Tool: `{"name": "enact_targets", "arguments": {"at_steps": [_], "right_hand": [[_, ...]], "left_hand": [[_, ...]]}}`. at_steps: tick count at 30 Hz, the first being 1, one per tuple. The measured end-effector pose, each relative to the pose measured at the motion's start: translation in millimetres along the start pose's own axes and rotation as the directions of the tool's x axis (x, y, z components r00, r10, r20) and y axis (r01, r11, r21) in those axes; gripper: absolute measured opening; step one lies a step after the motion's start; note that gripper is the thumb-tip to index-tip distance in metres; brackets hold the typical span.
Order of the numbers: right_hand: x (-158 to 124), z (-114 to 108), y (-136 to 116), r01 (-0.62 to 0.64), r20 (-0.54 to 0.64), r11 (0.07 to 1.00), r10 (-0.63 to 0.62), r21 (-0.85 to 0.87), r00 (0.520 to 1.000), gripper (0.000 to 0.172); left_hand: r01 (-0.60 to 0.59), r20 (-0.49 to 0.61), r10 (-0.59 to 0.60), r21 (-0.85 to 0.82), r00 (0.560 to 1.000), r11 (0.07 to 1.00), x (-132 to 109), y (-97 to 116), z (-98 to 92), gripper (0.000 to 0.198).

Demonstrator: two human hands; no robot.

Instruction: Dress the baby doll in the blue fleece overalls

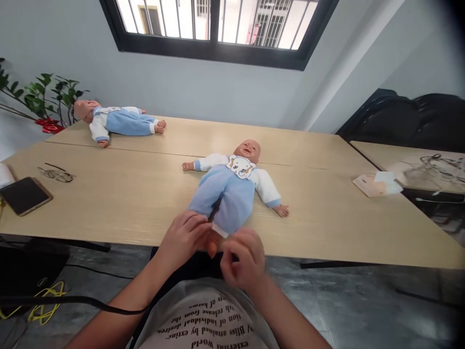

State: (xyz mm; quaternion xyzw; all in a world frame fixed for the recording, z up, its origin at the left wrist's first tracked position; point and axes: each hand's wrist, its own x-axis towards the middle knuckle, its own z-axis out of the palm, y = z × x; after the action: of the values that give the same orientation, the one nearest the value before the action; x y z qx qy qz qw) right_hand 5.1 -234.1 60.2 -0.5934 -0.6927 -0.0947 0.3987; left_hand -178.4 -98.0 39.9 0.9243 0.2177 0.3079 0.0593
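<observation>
A baby doll (232, 186) in a light blue suit with white sleeves and an elephant bib lies on its back on the wooden table (119, 194), head away from me. My left hand (183, 237) is closed around the doll's leg and foot at the table's near edge. My right hand (241, 259), blurred by motion, is curled just below the doll's other trouser cuff, fingers pressed together. What it grips is unclear.
A second doll (116, 121) in the same clothes lies at the far left. A phone (24, 195) and glasses (56, 173) rest at the left. A tissue pack (378, 184) sits at the right. A plant (43, 99) stands at the back left; black chairs (410, 118) at the right.
</observation>
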Motion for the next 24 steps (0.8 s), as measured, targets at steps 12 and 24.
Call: {"name": "enact_targets", "arguments": {"at_steps": [12,24], "right_hand": [[-28.6,36.0,35.8,-0.176,-0.025,0.951,0.176,-0.254,0.984,0.01],[-34.6,46.3,40.8,-0.041,-0.052,0.992,0.035,-0.115,0.998,0.012]], "left_hand": [[0.002,-0.117,0.002,0.027,0.993,1.0,25.8,15.2,25.3,0.012],[0.013,0.182,0.009,-0.12,0.983,0.993,12.9,21.3,5.4,0.098]]}}
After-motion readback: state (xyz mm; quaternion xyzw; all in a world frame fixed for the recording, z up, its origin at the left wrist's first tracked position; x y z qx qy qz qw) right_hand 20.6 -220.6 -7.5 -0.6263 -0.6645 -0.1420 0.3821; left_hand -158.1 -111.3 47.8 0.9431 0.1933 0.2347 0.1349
